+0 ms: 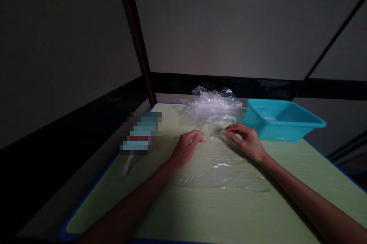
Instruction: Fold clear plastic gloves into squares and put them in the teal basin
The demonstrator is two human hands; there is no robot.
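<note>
A clear plastic film is found spread flat on the bench, in front of a crumpled heap of clear plastic and apart from the blue basin. Its far edge is seen between the two hands. A piece of that edge appears to be pinched between thumb and fingers of the right hand. The left hand is held with thumb and fingers near each other; whether film is gripped cannot be told. The film is judged light, limp, slippery and easily creased; it is best taken by its edge or corners, with fingertips.
</note>
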